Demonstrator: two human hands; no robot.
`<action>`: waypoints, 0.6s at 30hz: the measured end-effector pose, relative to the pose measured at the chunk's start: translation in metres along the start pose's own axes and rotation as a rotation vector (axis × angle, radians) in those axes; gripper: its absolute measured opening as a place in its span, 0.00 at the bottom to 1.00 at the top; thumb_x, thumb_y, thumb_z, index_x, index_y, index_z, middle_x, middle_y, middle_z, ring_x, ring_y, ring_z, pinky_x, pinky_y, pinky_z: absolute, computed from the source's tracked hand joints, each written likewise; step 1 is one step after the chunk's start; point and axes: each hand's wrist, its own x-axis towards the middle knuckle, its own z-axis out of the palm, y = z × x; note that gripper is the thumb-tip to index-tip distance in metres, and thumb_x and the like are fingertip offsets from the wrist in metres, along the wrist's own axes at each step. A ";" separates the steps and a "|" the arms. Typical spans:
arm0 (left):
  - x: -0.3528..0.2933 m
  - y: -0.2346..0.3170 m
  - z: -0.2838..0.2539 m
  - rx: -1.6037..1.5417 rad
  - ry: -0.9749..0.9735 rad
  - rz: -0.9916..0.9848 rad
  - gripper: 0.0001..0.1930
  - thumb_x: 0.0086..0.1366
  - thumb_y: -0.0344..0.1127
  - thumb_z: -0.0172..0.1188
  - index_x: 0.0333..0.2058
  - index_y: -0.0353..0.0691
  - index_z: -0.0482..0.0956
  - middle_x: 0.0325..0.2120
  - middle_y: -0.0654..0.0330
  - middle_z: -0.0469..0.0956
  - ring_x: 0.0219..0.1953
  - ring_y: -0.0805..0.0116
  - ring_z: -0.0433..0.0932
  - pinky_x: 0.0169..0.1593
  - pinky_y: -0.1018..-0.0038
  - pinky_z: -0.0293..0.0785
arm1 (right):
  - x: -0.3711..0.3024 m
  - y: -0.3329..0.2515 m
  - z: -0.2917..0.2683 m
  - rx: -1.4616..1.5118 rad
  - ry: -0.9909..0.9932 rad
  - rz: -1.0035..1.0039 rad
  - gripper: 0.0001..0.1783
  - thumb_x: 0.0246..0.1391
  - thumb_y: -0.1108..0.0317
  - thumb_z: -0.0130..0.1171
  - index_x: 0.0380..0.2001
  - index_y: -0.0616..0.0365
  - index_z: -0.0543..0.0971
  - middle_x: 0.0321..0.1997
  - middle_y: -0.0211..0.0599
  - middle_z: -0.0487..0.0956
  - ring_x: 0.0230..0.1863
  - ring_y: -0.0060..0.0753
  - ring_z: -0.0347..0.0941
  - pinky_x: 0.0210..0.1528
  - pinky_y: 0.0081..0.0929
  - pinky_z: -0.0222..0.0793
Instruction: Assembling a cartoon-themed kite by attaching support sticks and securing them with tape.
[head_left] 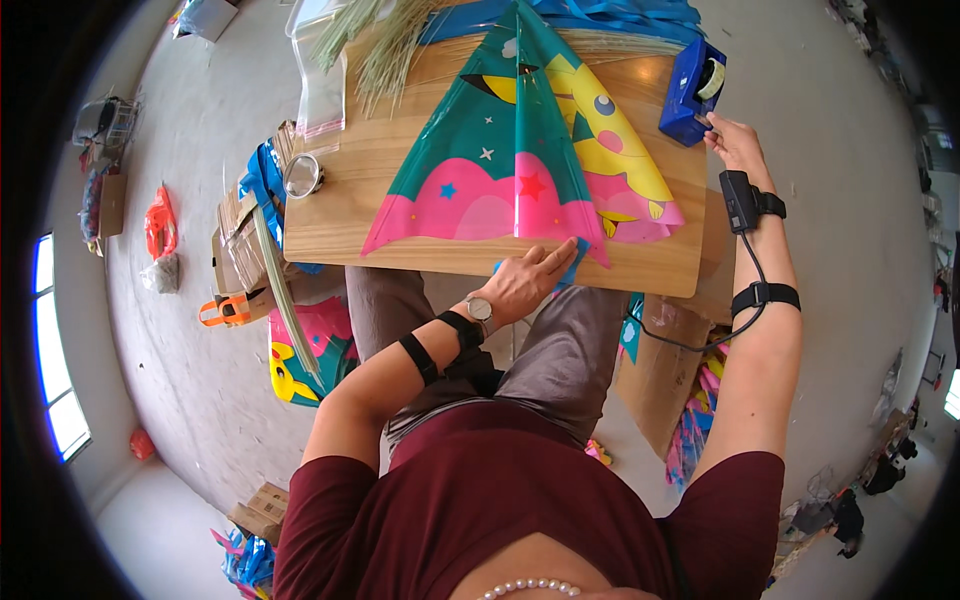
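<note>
A triangular kite (pixel 470 190) in green, pink and yellow, with a cartoon figure, lies on the wooden table, its point away from me. At its near edge, my left hand (pixel 527 278) has two fingers stretched forward over a blue strip (pixel 572 268). The strip shows on both sides of this hand, by the table's front edge; the thumb is hidden. To the far right, my right hand (pixel 737 142) pinches at the front of a blue tape dispenser (pixel 684 95). A bit of tape seems to be between the fingertips. The dispenser carries a pale roll.
Thin pale sticks (pixel 395 45) and blue strips (pixel 600 14) lie along the far side of the table (pixel 335 220). A clear plastic bag (pixel 320 80) and a small round container (pixel 302 175) are on the left. Cardboard boxes (pixel 665 375) stand below the table.
</note>
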 end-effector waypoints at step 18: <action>0.001 0.001 0.000 0.010 0.005 -0.003 0.39 0.55 0.23 0.58 0.68 0.37 0.61 0.71 0.61 0.57 0.42 0.59 0.73 0.35 0.66 0.81 | -0.017 0.010 0.000 0.338 -0.080 0.016 0.09 0.56 0.68 0.64 0.38 0.59 0.78 0.40 0.35 0.79 0.44 0.30 0.75 0.52 0.28 0.73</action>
